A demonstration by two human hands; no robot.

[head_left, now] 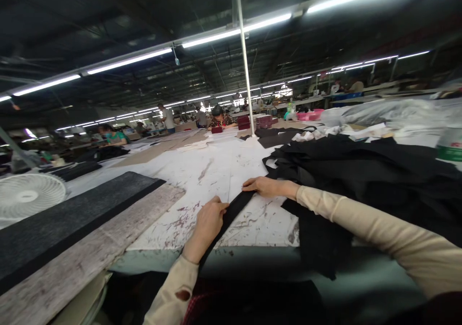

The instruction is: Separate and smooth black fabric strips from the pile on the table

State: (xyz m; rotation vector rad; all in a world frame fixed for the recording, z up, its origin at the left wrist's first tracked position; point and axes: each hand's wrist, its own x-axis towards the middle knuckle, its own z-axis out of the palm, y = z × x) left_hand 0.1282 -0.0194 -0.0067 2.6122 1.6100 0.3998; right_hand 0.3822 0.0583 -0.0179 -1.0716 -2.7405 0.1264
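Note:
A narrow black fabric strip runs over the stained white table toward me. My left hand is closed on the strip near the table's front edge. My right hand lies at the strip's far end, fingers flat and pressed down on it. Both arms wear cream sleeves. A big heap of black cloth lies just right of my right hand and hangs over the table's edge.
A dark grey felt board and a worn wooden plank lie at the left, beside a white fan. A white pole rises from the table. Other people work at the far end, with red boxes nearby.

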